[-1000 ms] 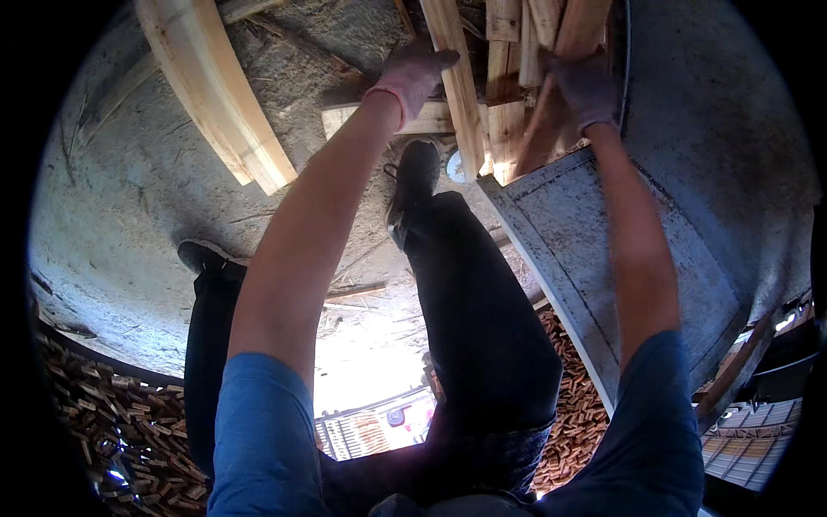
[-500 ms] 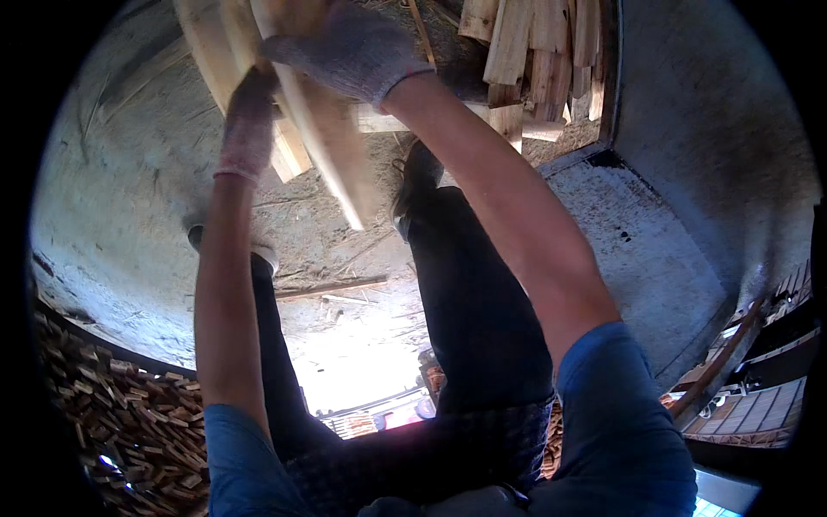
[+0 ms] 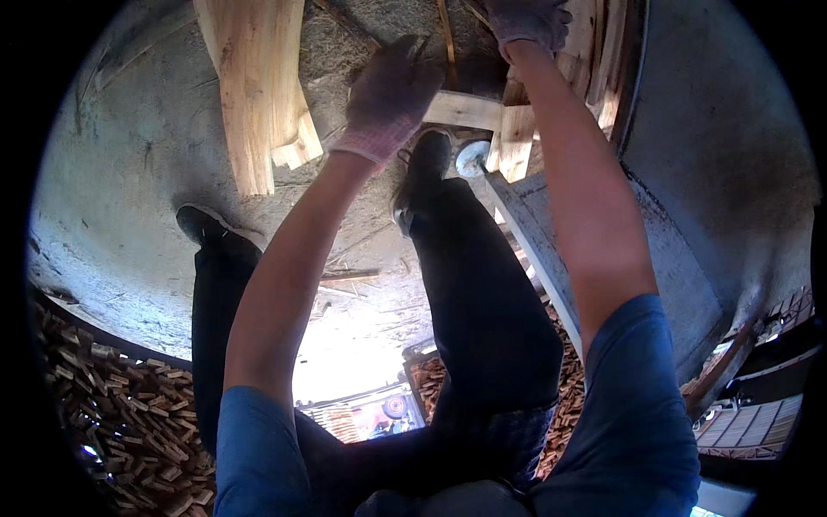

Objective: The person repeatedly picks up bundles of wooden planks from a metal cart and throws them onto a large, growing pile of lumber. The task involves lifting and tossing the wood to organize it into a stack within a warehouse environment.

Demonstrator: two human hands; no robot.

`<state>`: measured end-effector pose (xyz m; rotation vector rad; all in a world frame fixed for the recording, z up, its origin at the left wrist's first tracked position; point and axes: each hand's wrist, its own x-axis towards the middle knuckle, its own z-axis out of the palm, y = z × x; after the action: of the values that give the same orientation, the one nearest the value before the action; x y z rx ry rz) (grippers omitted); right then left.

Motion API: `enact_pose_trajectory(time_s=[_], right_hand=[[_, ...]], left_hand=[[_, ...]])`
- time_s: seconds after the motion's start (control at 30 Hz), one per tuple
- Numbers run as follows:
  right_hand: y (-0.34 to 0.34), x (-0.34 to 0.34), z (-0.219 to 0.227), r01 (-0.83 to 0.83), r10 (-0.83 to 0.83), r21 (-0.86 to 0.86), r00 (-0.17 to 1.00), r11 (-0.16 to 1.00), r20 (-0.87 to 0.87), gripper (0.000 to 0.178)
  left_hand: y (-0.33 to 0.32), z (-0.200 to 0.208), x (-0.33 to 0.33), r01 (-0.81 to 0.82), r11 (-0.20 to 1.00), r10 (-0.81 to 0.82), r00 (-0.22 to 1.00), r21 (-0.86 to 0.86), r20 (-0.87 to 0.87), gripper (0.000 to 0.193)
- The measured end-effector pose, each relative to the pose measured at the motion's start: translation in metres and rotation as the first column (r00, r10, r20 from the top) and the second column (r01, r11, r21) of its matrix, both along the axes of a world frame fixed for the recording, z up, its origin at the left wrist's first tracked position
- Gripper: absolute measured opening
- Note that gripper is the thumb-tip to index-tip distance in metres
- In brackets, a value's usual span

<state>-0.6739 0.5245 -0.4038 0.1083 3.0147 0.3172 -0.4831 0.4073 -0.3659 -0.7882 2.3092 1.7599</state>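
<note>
My left hand, in a knitted work glove, is over the floor between two groups of boards. Its fingers are stretched out and slightly blurred, and I see no board in it. My right hand, also gloved, is at the top edge of the view against the stacked wooden boards. Part of that hand is cut off, so its grip does not show. To the left, several pale boards lie together, apart from both hands. A crosswise piece of wood lies just right of my left hand.
My shoes are on the dusty concrete floor, which is strewn with splinters. A grey panel is beside my right leg. A large heap of short wood pieces fills the lower left. A round pale disc lies near my right shoe.
Both hands have left the board they held at the left, which now lies with the other boards there. They have moved right, my right hand to the stacked boards. My left foot has shifted.
</note>
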Motion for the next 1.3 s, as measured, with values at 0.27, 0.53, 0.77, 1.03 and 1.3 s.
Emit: enact_pose_trajectory(time_s=[0.27, 0.53, 0.77, 1.03, 1.3], right_hand=[[0.018, 0.137, 0.076, 0.101, 0.133, -0.538, 0.916, 0.837, 0.380, 0.060], [-0.017, 0.210, 0.106, 0.052, 0.496, -0.671, 0.632, 0.740, 0.596, 0.096], [0.107, 0.134, 0.014, -0.831, 0.738, -0.003, 0.491, 0.556, 0.463, 0.093], [0.101, 0.129, -0.006, -0.725, 0.787, -0.311, 0.535, 0.615, 0.307, 0.079], [-0.071, 0.089, 0.133, 0.317, 0.626, -0.794, 0.491, 0.519, 0.606, 0.077]], left_hand=[[-0.015, -0.006, 0.011, -0.186, 0.822, 0.143, 0.982, 0.539, 0.121, 0.073], [-0.132, 0.011, 0.076, -0.489, 0.817, 0.390, 0.859, 0.306, 0.332, 0.036], [-0.130, 0.000, 0.090, -0.034, 0.723, 0.219, 0.958, -0.690, 0.183, 0.095], [-0.042, 0.004, 0.113, 0.034, 0.900, -0.126, 0.975, -0.436, -0.185, 0.086], [0.009, 0.029, 0.068, -0.161, 0.857, 0.125, 0.987, 0.490, 0.105, 0.079]])
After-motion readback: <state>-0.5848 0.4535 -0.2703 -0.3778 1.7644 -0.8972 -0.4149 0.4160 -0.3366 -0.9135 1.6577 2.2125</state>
